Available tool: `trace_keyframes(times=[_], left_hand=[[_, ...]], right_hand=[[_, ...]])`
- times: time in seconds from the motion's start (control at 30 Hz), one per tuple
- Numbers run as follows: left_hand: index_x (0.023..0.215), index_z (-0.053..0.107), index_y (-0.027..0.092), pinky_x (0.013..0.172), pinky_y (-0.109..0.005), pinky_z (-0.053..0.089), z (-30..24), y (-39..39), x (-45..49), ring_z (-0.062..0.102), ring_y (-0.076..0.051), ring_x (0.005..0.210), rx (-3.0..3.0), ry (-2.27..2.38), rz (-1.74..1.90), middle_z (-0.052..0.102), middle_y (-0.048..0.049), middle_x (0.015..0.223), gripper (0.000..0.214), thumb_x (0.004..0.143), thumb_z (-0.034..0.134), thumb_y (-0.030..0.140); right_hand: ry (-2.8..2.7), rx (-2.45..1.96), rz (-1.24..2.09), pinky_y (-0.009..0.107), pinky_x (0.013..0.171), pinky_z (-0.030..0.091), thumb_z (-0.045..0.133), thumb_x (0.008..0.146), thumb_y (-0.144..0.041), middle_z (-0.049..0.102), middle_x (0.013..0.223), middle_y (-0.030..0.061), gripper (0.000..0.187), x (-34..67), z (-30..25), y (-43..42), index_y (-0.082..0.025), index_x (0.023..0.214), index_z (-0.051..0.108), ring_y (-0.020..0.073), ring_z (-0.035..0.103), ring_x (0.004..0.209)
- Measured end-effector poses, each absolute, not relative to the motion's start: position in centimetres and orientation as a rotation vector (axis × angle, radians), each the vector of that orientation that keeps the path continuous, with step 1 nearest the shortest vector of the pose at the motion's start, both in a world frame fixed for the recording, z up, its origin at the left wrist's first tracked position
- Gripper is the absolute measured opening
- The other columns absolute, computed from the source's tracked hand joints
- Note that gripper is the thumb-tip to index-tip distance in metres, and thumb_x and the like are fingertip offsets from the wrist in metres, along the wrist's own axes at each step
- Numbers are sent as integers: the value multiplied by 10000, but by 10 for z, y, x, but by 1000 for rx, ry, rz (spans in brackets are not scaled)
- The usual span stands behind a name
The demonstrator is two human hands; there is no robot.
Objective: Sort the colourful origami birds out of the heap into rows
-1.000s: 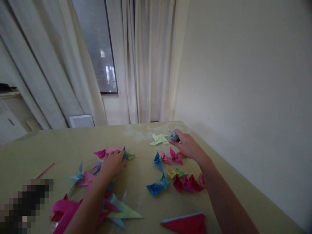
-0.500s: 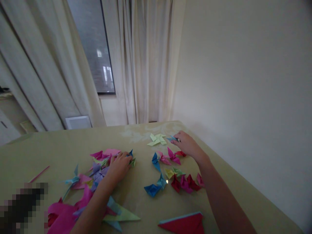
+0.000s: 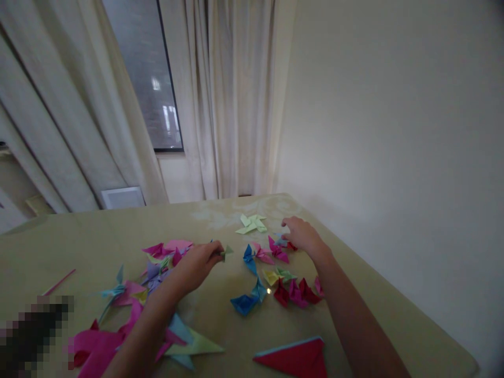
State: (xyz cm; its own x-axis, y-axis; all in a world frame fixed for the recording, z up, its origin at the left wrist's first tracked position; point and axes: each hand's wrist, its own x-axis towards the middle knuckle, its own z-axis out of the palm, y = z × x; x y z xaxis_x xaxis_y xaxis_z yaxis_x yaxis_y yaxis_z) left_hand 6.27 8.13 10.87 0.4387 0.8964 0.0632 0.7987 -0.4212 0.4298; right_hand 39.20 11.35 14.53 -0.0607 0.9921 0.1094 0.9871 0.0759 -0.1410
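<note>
My left hand (image 3: 205,258) is closed, its fingertips pinching a small green origami piece (image 3: 227,252) just off the right side of a heap of folded papers. The heap includes a purple folded flower (image 3: 156,277) and magenta pieces (image 3: 154,250). My right hand (image 3: 302,233) hovers over the far right of the table with fingers apart. Below its fingers lies a light blue origami piece (image 3: 280,240), partly hidden, beside a magenta piece (image 3: 278,250) and a red one. Left of these sit a pink piece (image 3: 263,254) and a blue piece (image 3: 249,258).
A pale green paper pinwheel (image 3: 252,224) lies beyond the row. Nearer are a blue piece (image 3: 244,304), several red and magenta pieces (image 3: 309,292) and a large red folded paper (image 3: 297,358). A wall (image 3: 394,157) borders the table's right side.
My right hand has come slightly nearer and let go of the light blue piece, which now lies by the row. My left hand has moved right, away from the heap, with the green piece.
</note>
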Motion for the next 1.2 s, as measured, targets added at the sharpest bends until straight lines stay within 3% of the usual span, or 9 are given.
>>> trace_keyframes(times=[0.13, 0.3, 0.43, 0.5, 0.63, 0.73, 0.9, 1.07, 1.2], left_hand=[[925, 621, 224, 724, -300, 454, 134, 64, 74, 669, -209, 841, 2300, 1318, 553, 746, -44, 910, 127, 946, 532, 313], [1011, 567, 241, 730, -300, 478, 146, 43, 85, 676, -192, 840, 2241, 1204, 671, 744, -22, 939, 122, 953, 582, 347], [1045, 553, 251, 765, -310, 523, 141, 45, 88, 704, -205, 899, 2200, 1129, 690, 754, -27, 980, 144, 962, 603, 357], [1107, 552, 245, 812, -324, 549, 133, 55, 82, 718, -211, 930, 2180, 1157, 679, 763, -38, 999, 171, 958, 606, 308], [1238, 603, 181, 1066, -438, 479, 102, 81, 56, 646, -297, 1246, 2368, 1785, 479, 700, -162, 1321, 305, 955, 503, 126], [1366, 592, 163, 1106, -493, 444, 77, 90, 37, 558, -362, 1376, 2360, 2139, 186, 603, -199, 1487, 405, 973, 498, 154], [1315, 642, 184, 1079, -449, 471, 59, 92, 32, 632, -329, 1308, 2339, 2084, 57, 664, -183, 1425, 371, 953, 562, 185], [1422, 578, 210, 1069, -478, 464, 60, 91, 45, 628, -339, 1304, 2370, 2005, 73, 662, -182, 1403, 435, 989, 534, 236], [1118, 715, 206, 974, -395, 492, 66, 90, 51, 694, -295, 1154, 2379, 1921, 118, 743, -133, 1204, 254, 965, 516, 160]], right_hand=[[-2209, -1556, 222, 274, 850, 501, 657, 1024, -296, 723, 1198, 79, 199, 362, 171, 86, -198, 1190, 707, 167, 702, 950], [-2326, -979, 604, 245, 731, 500, 783, 943, -332, 733, 989, 10, 192, 317, 183, 50, -211, 1083, 730, 148, 683, 811], [-2402, -1004, 465, 243, 729, 441, 755, 946, -202, 704, 870, -7, 28, 308, 178, 46, -195, 928, 735, 143, 640, 791], [-2422, -1074, 444, 241, 718, 416, 749, 934, -168, 704, 842, -9, 61, 312, 176, 50, -192, 882, 730, 145, 630, 783], [-2532, -1334, 361, 246, 658, 358, 753, 878, -134, 690, 765, -4, 84, 320, 169, 54, -184, 825, 711, 158, 609, 738], [-2618, -1431, 379, 244, 619, 330, 730, 862, -127, 687, 718, -11, 81, 321, 163, 54, -195, 826, 702, 159, 606, 698], [-2652, -1554, 332, 250, 574, 293, 798, 811, -181, 684, 697, -10, 135, 318, 157, 56, -213, 730, 695, 174, 615, 685], [-2614, -1577, 285, 258, 585, 303, 833, 828, -249, 693, 727, -1, 153, 323, 158, 60, -213, 739, 714, 173, 618, 700], [-2485, -1599, 263, 266, 594, 312, 750, 932, -299, 731, 833, 25, 137, 328, 162, 65, -201, 840, 728, 174, 635, 738]])
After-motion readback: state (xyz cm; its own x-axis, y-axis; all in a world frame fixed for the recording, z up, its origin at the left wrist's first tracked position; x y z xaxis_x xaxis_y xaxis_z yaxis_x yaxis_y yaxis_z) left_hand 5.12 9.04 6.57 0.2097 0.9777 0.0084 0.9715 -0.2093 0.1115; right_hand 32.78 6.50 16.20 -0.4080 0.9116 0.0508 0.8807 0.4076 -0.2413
